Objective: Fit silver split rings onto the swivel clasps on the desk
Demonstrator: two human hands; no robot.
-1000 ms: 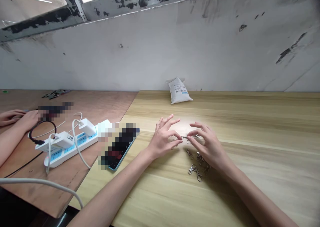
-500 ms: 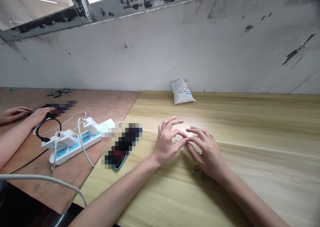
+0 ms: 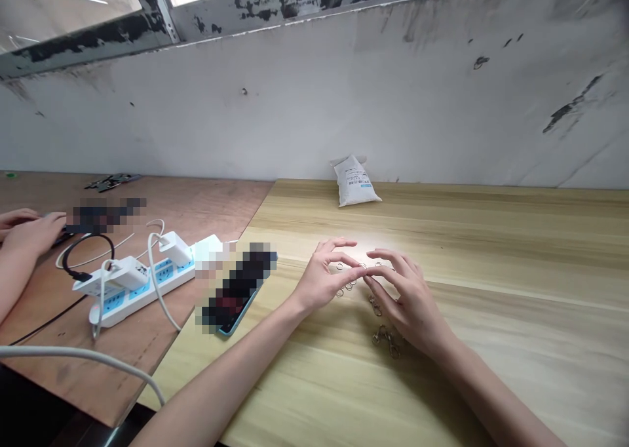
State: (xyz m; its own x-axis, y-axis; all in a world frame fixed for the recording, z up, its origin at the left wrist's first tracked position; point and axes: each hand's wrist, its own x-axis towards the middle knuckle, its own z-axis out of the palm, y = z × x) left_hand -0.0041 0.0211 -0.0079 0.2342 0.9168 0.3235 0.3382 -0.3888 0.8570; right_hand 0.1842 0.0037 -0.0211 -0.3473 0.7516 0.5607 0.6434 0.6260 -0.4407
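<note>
Where the hands meet: the left hand (image 3: 322, 280) and the right hand (image 3: 407, 299) come together above the middle of the pale wooden table (image 3: 496, 368), well in from its front and back edges.

Left hand: its fingers curve downward, and its longest fingertips (image 3: 361, 273) sit against or just beside those of the right hand. Small metal rings (image 3: 346, 285) lie directly beneath. Whether it pinches 1 of them, I cannot tell.

Right hand: it arches with fingers curled toward the left hand, nearest the rings and just above a cluster of swivel snap hooks (image 3: 386, 337). No clear grip shows, and its fingertips hide whatever may lie between them.

Metal pieces: the rings lie loosely around both hands on the tabletop, while the snap hooks lie nearer the front edge, partly tangled beneath the right wrist's shadow.

Handling: they should be light, stiff and slippery, likely to slide or snag on each other. The firmest hold is probably a fingertip pinch on a ring's rim or a hook's body.

Nearby: a white sachet (image 3: 352, 182) stands at the table's back edge, and a phone (image 3: 230, 326), largely pixelated, lies near the left edge.

Beyond the left edge: on a plywood board (image 3: 196, 211), a power strip (image 3: 132, 296) carries 2 white chargers (image 3: 128, 271), and a co-worker's hands (image 3: 34, 234) rest at the far left.
</note>
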